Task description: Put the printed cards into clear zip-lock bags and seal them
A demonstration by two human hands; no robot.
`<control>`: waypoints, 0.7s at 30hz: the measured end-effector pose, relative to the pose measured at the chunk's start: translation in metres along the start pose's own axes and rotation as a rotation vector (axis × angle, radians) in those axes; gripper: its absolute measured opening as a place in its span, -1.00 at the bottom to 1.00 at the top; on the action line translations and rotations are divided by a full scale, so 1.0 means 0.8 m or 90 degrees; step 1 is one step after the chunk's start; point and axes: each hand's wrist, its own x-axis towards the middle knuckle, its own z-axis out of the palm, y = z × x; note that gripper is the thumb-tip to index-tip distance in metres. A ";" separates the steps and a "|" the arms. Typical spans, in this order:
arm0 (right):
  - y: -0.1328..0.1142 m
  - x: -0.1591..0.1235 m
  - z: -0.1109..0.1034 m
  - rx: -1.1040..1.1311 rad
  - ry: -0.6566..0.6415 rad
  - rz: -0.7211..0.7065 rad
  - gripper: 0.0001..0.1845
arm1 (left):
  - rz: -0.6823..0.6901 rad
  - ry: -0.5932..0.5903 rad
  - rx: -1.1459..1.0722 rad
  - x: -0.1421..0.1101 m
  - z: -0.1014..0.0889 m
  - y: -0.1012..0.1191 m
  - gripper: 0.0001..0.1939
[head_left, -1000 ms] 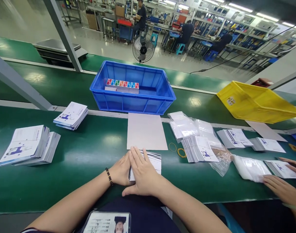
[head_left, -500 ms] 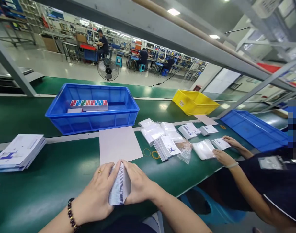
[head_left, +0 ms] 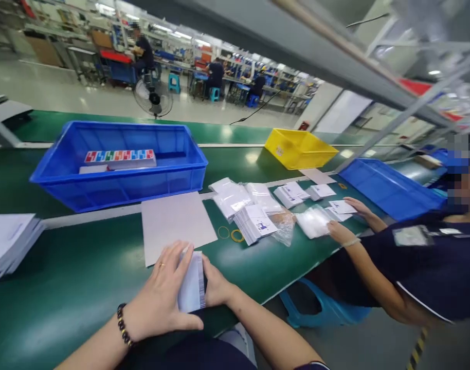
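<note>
A thick stack of small white booklets (head_left: 192, 288) stands between my hands near the front of the green bench, its page edges turned to the right. My left hand (head_left: 163, 288), with a ring and beaded bracelet, lies along its left side, the fingers at the far end and the thumb stretched out below the near end. My right hand (head_left: 217, 282) holds the stack from the right; its fingertips are partly hidden behind it. Just beyond lies a pale cardboard sheet (head_left: 173, 221). Rubber bands (head_left: 237, 236) and another booklet stack (head_left: 256, 223) lie to the right.
A blue bin (head_left: 142, 187) holding boxes with coloured labels stands behind the sheet. Larger booklets (head_left: 11, 241) are piled left. Plastic-wrapped packs (head_left: 231, 198) lie right of centre, near a yellow bin (head_left: 296, 151). A co-worker's hands (head_left: 341, 231) handle booklets beside a tilted blue bin (head_left: 389, 187).
The stack has turned in my hands, showing more of its flat left face. My left thumb has come away from it. The view has shifted, and the co-worker's hand has lifted a booklet.
</note>
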 end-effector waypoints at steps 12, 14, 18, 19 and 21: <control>-0.019 -0.001 -0.010 -0.073 0.016 -0.059 -0.24 | -0.122 0.027 -0.244 -0.038 0.061 -0.046 -0.20; -0.024 0.002 -0.017 -0.084 0.007 -0.075 -0.26 | -0.106 0.055 -0.250 -0.031 0.054 -0.039 -0.24; -0.021 0.010 -0.030 -0.091 -0.039 -0.068 -0.28 | -0.128 0.085 -0.241 -0.027 0.052 -0.034 -0.27; -0.019 0.013 -0.031 -0.092 -0.049 -0.057 -0.27 | -0.146 0.085 -0.237 -0.028 0.055 -0.036 -0.27; -0.013 0.017 -0.033 -0.105 -0.052 -0.034 -0.25 | -0.176 0.085 -0.225 -0.030 0.065 -0.040 -0.24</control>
